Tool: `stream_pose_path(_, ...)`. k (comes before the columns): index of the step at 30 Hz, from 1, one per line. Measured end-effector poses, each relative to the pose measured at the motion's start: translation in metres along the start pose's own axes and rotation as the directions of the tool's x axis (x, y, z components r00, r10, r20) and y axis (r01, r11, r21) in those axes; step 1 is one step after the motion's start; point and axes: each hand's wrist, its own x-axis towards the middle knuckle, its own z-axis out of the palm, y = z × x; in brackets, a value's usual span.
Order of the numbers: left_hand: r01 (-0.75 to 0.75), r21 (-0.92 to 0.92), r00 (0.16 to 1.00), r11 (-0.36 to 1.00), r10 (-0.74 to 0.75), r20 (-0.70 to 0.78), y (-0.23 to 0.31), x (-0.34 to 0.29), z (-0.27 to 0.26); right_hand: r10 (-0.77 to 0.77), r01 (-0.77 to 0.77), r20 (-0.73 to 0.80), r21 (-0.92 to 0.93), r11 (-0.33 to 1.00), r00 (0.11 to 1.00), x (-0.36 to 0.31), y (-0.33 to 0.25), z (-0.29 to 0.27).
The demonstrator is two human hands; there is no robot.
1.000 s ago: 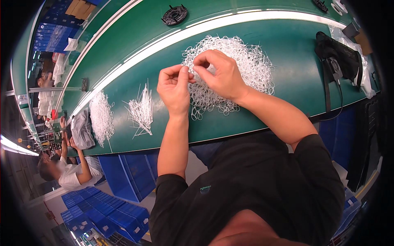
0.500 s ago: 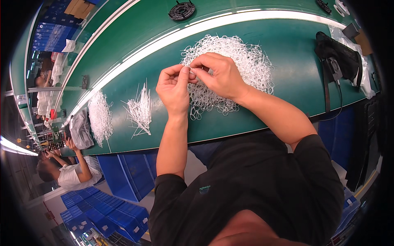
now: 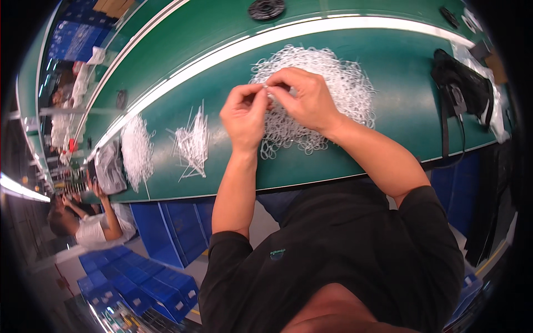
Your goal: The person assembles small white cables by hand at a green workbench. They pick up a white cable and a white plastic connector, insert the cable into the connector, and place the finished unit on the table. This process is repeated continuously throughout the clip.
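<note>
- White looped strips (image 3: 338, 105) lie in a broad, tangled heap on the green bench (image 3: 402, 105), and I have both hands meeting above its left side.
- My left hand (image 3: 244, 115) pinches a small white piece (image 3: 265, 86) between thumb and forefinger; my right hand (image 3: 305, 101) closes on it from the other side, fingertips almost touching the left's.
- Skin covers most of that piece, so I cannot tell whether it is straight or looped.
- For clean work, I would let the left pinch anchor and the right make the fine movements, with light pressure, since such a thin piece probably bends or slips easily.
- I want both wrists level and the fingertips this close, so that little of it can wobble.
- Anything dropped here would likely vanish among the loops; working slightly left, over the bench beside the heap, seems safer.
- Straight white strips (image 3: 192, 141) lie left of my left forearm, with another white heap (image 3: 136, 152) beyond, so I would not swing that elbow outward.
</note>
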Motion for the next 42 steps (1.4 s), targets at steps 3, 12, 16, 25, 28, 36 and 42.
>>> stream_pose_path(3,-0.006,0.071,0.998,0.997,0.001,0.063,-0.004,0.001,0.002,0.003,-0.002,-0.041,0.028,1.0,0.999,0.0,0.002,0.001)
stream_pose_path(12,-0.024,0.443,1.0,0.896,0.027,-0.001,0.012,0.019,-0.049,-0.057,0.055,-0.008,-0.153,0.987,0.998,0.003,0.001,-0.002)
stream_pose_path(16,0.114,0.832,0.978,0.544,0.085,-0.19,0.024,0.036,-0.133,-0.085,0.081,-0.013,-0.177,0.981,0.996,0.006,0.003,-0.004)
stream_pose_path(25,0.436,0.891,0.895,0.125,-0.164,-0.415,0.018,0.039,-0.195,-0.105,0.107,0.019,-0.18,0.978,0.994,0.005,0.004,-0.004)
stream_pose_path(28,0.445,0.891,0.889,0.092,-0.166,-0.427,0.014,0.042,-0.195,-0.11,0.113,0.025,-0.179,0.977,0.994,0.005,0.003,-0.004)
stream_pose_path(36,0.471,0.872,0.879,0.134,-0.155,-0.45,0.016,0.045,-0.202,-0.11,0.115,0.038,-0.169,0.979,0.993,0.004,0.006,-0.004)
stream_pose_path(42,0.479,0.874,0.866,0.084,-0.21,-0.454,0.013,0.047,-0.205,-0.117,0.124,0.051,-0.174,0.977,0.992,0.004,0.004,-0.005)
